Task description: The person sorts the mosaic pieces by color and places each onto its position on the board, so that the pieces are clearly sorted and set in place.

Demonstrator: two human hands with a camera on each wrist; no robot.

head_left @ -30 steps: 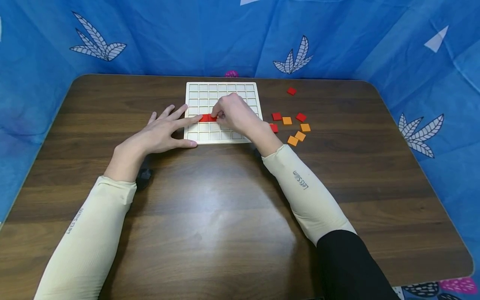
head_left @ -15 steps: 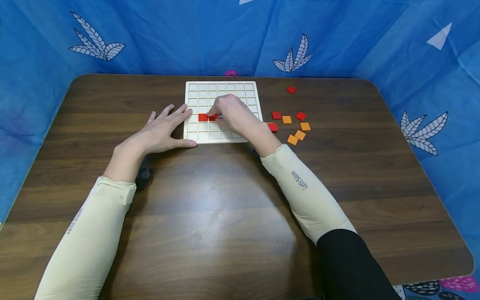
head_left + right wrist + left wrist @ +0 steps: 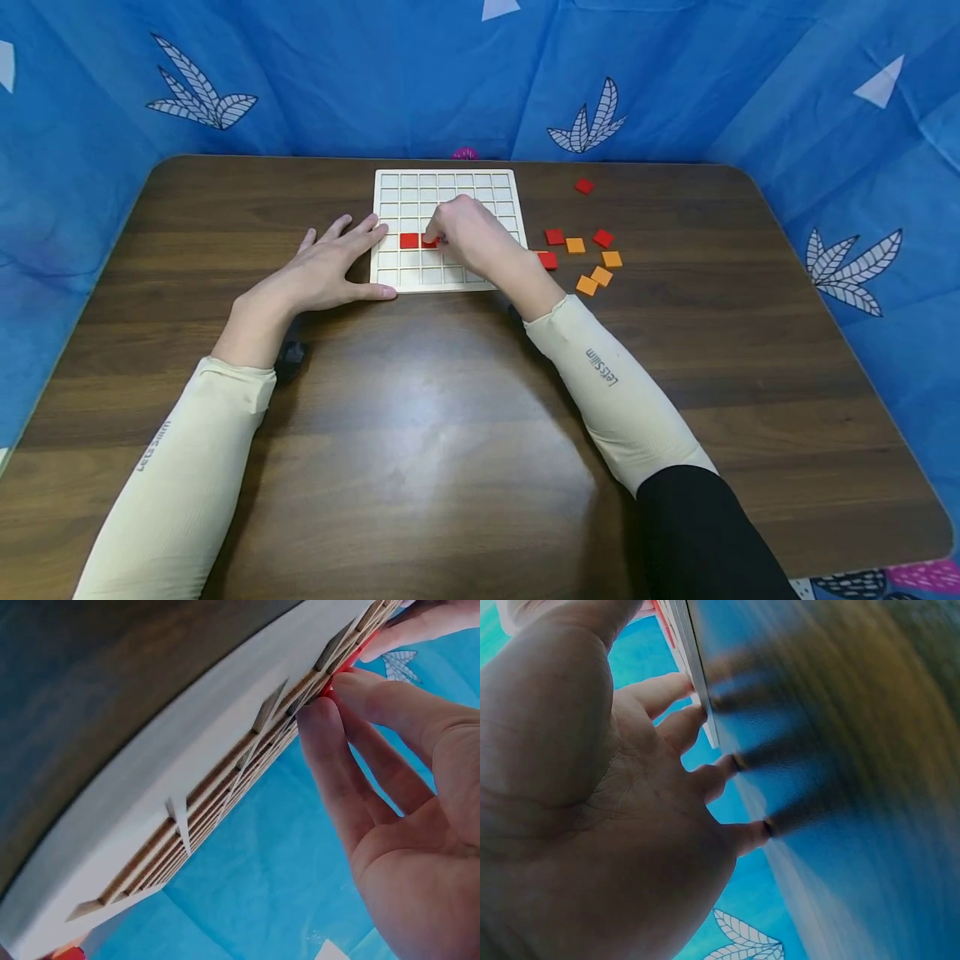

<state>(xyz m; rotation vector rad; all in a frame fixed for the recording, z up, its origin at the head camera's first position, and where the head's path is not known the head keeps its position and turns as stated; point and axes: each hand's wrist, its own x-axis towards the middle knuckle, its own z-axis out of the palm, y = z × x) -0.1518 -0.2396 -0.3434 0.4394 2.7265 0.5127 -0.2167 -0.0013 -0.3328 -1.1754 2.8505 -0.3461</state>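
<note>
A white grid board lies at the back middle of the table. One red square tile sits in a cell in its left part. Just right of it, my right hand holds a second red tile at the grid between thumb and fingertips; the right wrist view shows a bit of red at those fingertips. My left hand is spread flat at the board's left side, index fingertip over the edge and thumb at the near left corner. In the left wrist view its other fingers reach down to the tabletop.
To the right of the board lie several loose red tiles and orange tiles, one red tile farther back. A blue patterned cloth hangs behind the brown table.
My left index finger has drawn back left from the first red tile to the board's edge. My right hand stays at the second red tile with small finger movements. The head view shifted slightly.
</note>
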